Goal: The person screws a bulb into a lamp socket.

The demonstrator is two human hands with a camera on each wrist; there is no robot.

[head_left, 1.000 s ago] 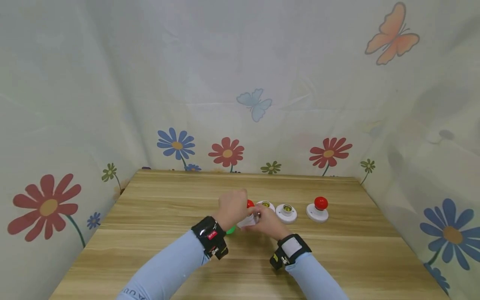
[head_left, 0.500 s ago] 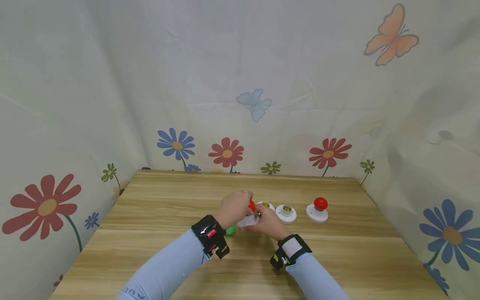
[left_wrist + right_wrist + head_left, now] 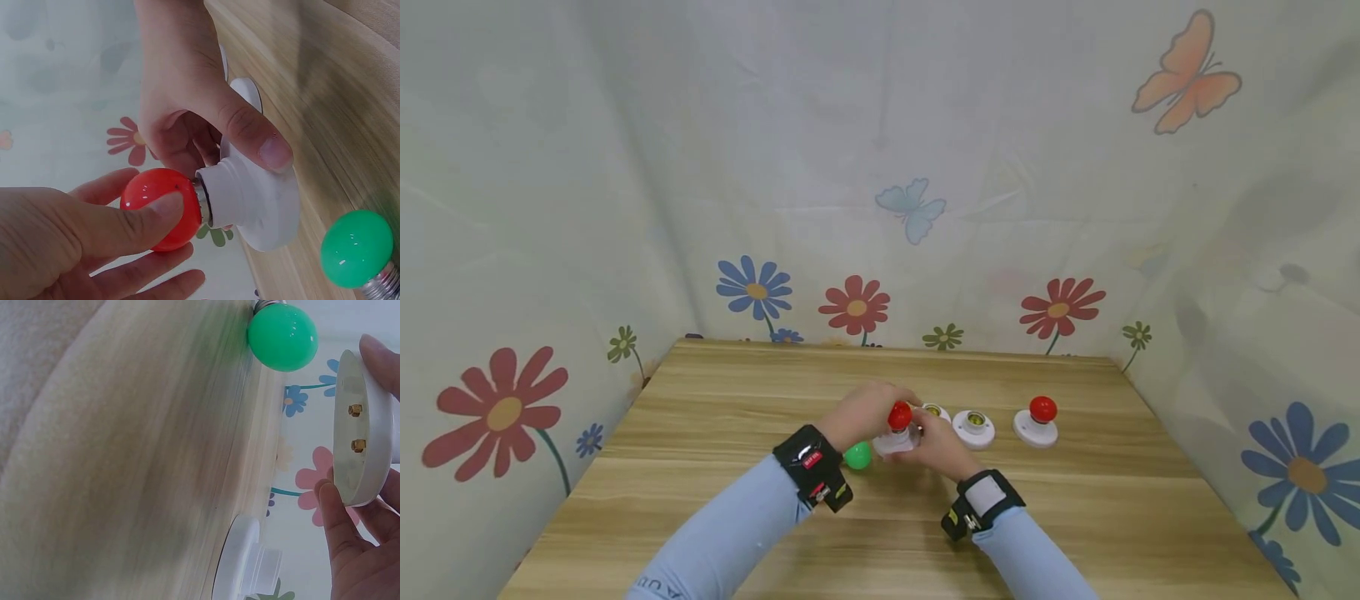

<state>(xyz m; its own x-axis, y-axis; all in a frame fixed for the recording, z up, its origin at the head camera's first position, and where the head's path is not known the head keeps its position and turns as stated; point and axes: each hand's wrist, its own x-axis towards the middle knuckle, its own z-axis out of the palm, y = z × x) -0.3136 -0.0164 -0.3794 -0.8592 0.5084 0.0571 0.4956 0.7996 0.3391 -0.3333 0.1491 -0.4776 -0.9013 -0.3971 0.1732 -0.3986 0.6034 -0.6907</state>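
My right hand (image 3: 942,443) grips a white round lamp holder (image 3: 265,203) by its base, lifted off the table and tilted. Its hollow underside, with brass screws, faces the right wrist view. A red bulb (image 3: 150,194) sits in the holder's socket, part of its metal cap still showing. Around the bulb is my left hand (image 3: 861,414), thumb on the near side and fingers behind it. Below, a green bulb (image 3: 858,455) with a bare metal screw cap lies on the table.
Two white lamp holders without bulbs, one partly behind my right hand and another holder (image 3: 973,427) beside it, stand on the wooden table (image 3: 737,400). Farther right is a lamp holder with a red bulb (image 3: 1042,409). A flowered curtain (image 3: 820,167) surrounds the table.
My left hand has turned and shifted around the red bulb, so more of the bulb and the green bulb shows. My right hand keeps the lamp holder in nearly the same place.
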